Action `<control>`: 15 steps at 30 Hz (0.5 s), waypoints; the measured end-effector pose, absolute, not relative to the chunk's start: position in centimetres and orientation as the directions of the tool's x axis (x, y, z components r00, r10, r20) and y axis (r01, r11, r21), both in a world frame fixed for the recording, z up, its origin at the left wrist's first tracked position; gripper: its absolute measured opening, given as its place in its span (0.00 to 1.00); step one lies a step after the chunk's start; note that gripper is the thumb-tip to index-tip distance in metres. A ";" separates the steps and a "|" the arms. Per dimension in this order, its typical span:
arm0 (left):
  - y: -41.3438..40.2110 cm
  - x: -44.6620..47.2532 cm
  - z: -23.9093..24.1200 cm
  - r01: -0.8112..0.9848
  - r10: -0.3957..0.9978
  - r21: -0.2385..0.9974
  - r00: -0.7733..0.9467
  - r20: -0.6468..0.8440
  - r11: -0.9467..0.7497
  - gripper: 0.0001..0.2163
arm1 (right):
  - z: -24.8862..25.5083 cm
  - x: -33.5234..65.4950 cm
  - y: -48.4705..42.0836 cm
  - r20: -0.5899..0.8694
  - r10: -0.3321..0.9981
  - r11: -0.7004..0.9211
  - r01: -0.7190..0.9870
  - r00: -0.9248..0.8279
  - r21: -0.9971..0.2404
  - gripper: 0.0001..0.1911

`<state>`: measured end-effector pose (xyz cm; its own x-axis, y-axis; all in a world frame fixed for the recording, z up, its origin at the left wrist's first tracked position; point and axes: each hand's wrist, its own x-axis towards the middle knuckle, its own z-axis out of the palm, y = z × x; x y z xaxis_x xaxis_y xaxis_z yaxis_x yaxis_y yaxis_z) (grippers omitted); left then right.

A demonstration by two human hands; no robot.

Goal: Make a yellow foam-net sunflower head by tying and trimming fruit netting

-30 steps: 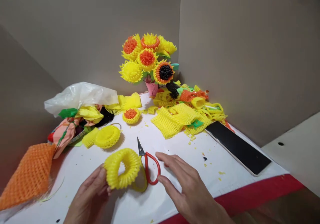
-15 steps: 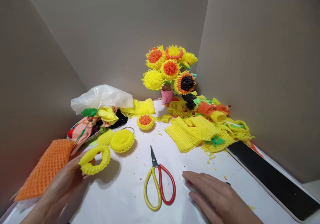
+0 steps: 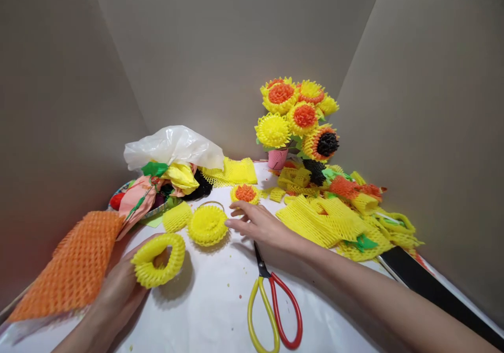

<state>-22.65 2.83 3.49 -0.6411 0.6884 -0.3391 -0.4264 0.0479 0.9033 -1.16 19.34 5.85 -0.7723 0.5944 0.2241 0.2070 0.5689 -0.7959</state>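
My left hand [image 3: 132, 274] is closed on a yellow foam-net ring [image 3: 179, 256] with an open middle, held above the white table. Stretched across the table, my right hand [image 3: 254, 222] has its fingers apart and nothing visible in them. Its fingertips lie by the right edge of a round yellow foam flower [image 3: 207, 226]; whether they touch it I cannot tell. Just behind that hand sits a small foam flower with an orange centre [image 3: 244, 192], partly covered by it. Scissors with one yellow and one red handle [image 3: 263, 274] lie below my right wrist.
A pink pot [image 3: 277, 159] holds several foam flowers [image 3: 305, 117] at the back. Yellow foam netting [image 3: 315, 216] is heaped at right, beside a black phone-like slab [image 3: 413, 274]. Orange netting [image 3: 74, 264], a plastic bag [image 3: 173, 148] and a yellow net roll [image 3: 176, 216] lie at left.
My right hand has moved forward and left, from beside the scissors to the yellow and orange-centred flowers. My left hand keeps the ring. The view has shifted left.
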 end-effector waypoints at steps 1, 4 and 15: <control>2.8 -22.7 3.5 -0.432 0.691 0.901 -0.639 -0.339 0.043 0.09 | 5.5 -2.5 19.6 0.237 0.604 0.578 0.214 -0.761 -0.788 0.14; 2.9 -22.8 3.5 -0.450 0.692 0.892 -0.631 -0.349 0.039 0.09 | 4.7 -5.3 20.2 0.201 0.622 0.586 0.280 -0.756 -0.760 0.18; 3.0 -23.2 2.7 -0.507 0.671 0.856 -0.601 -0.434 0.100 0.15 | 5.3 -4.2 18.7 0.178 0.681 0.550 0.334 -0.710 -0.766 0.24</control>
<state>-23.19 2.97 2.74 -0.6009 0.6714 -0.4338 -0.5069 0.0996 0.8562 -4.18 18.72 5.31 -0.7104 0.6808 0.1785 0.3343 0.5496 -0.7657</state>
